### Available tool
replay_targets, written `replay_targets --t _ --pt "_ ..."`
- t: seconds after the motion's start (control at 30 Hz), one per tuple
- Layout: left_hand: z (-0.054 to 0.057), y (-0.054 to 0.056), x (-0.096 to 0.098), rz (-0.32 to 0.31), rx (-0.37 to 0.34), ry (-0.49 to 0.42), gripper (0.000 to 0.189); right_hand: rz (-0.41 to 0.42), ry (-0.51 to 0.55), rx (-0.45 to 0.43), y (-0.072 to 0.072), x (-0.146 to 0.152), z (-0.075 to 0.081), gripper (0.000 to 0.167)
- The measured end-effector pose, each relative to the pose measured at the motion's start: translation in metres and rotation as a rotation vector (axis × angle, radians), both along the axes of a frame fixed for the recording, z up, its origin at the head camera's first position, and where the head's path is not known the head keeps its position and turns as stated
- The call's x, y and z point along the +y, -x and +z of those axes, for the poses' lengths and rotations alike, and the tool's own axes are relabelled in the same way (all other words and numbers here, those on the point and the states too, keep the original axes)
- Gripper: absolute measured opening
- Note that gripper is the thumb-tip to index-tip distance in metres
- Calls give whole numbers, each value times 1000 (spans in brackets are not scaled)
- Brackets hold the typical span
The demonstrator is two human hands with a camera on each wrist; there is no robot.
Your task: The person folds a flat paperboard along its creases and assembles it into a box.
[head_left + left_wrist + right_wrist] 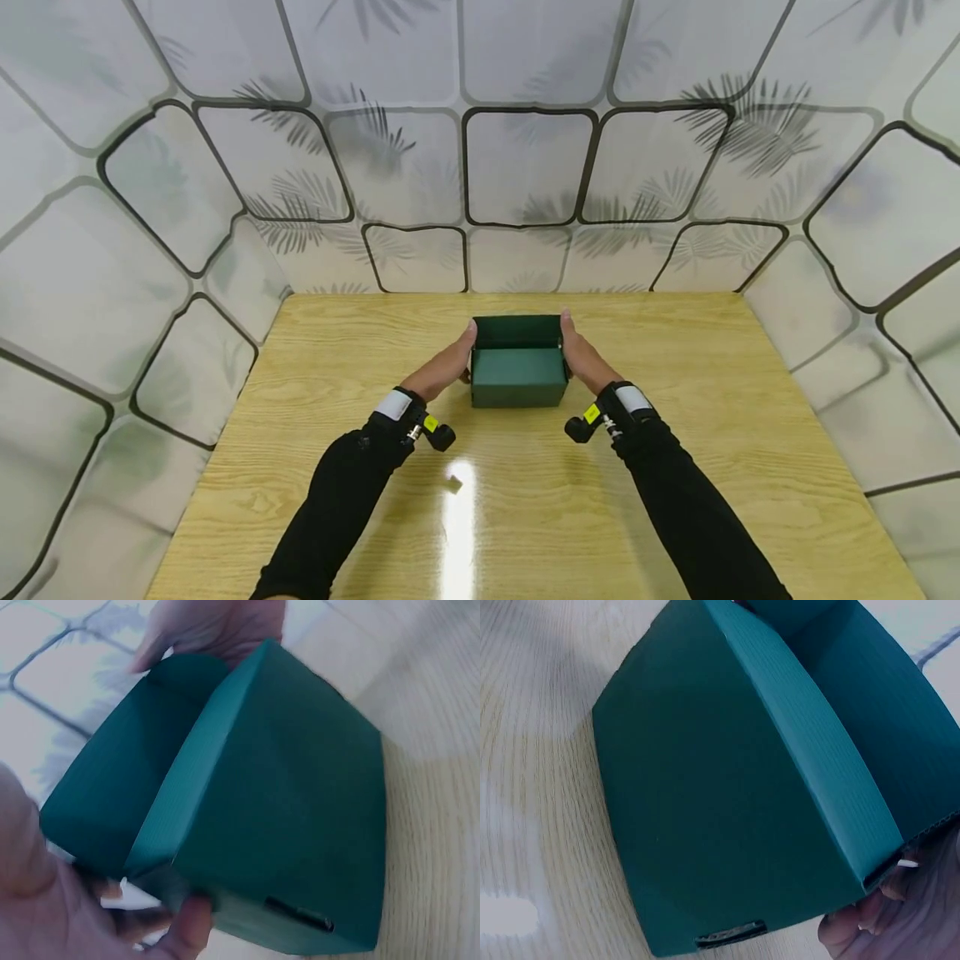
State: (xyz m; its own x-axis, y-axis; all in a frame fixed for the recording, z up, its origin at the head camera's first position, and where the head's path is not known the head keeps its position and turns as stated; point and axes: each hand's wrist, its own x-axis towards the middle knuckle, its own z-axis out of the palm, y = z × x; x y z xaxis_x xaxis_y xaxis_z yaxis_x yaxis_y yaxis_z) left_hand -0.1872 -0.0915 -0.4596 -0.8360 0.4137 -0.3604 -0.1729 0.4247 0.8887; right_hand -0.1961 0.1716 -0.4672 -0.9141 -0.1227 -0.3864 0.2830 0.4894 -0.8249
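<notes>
A small dark green cardboard box [519, 393] stands on the table in the head view, between both hands. Its back panel or lid rises upright behind the lighter green front part. My left hand [452, 358] grips the box's left side, thumb up beside the raised panel. On the opposite side, my right hand [585, 360] holds it in much the same way. The left wrist view shows left fingertips against the side, near a dark slot in the box [300, 795]. A similar slot shows low in the right wrist view, where the right fingers [847, 930] are partly hidden.
The wooden table [337, 350] has a bright glare streak near its front. Behind and on both sides hang pale cloth walls [525, 167] with dark outlines and leaf prints. Each wrist wears a black strap with a small camera [442, 437].
</notes>
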Motion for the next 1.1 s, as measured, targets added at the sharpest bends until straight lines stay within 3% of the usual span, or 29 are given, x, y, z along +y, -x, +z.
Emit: replay_targets --t 0.23,0.4,0.53,0.73,0.93,1.1 --pt "-5 4 -18 -86 -91 -113 74 54 94 -8 -1 7 0 87" --pt "-8 8 -20 -37 -104 -157 74 103 229 43 0 14 -1 74" --pt "-9 7 -20 -6 -88 -157 71 114 219 101 1 16 -3 69" --pt "-12 6 -18 -7 -56 -130 71 54 189 175 0 18 -8 67" --pt "-10 4 -19 -13 -57 -146 68 29 312 172 0 21 -12 55" --pt "-11 3 -20 -1 -55 -179 68 33 399 119 -1 25 -13 67"
